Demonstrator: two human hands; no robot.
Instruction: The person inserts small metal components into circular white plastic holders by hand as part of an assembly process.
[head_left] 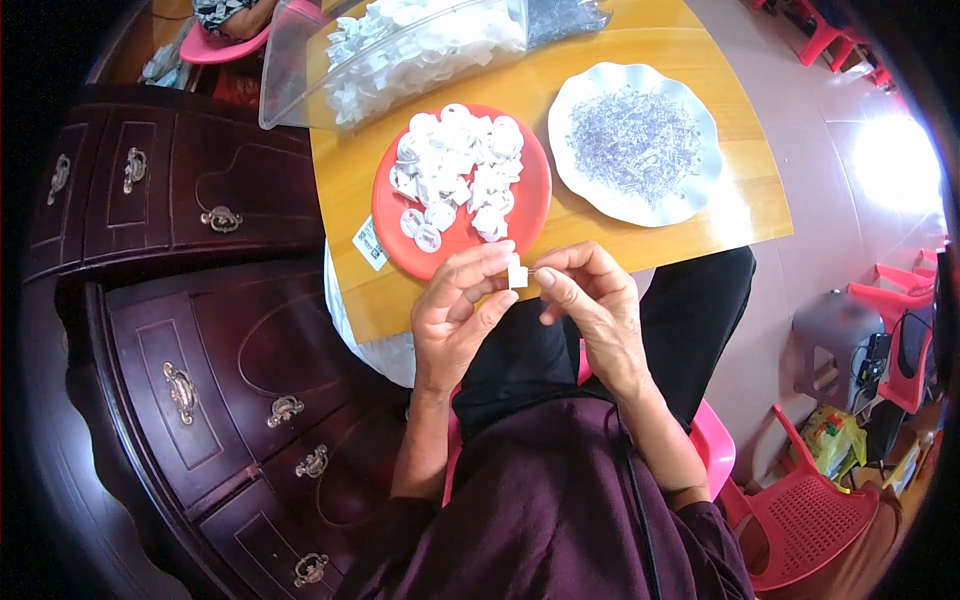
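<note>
My left hand (458,310) pinches a small white plastic part (517,275) between thumb and fingertips, just past the near edge of the red plate (388,225). Close against its right side, my right hand (600,310) has thumb and forefinger pressed together on a thin metal pin (531,270), whose tip meets the white part. Many similar white plastic parts (455,150) lie heaped on the red plate. To its right, a white scalloped plate (640,212) holds a pile of small silvery metal pins (635,140).
A clear plastic bin (290,90) of white parts stands at the table's far left, beside a clear bag (565,20) of metal pieces. The wooden table (745,150) ends just before my lap. Dark drawers (230,360) stand left; a pink chair (800,520) and grey stool (835,340) stand right.
</note>
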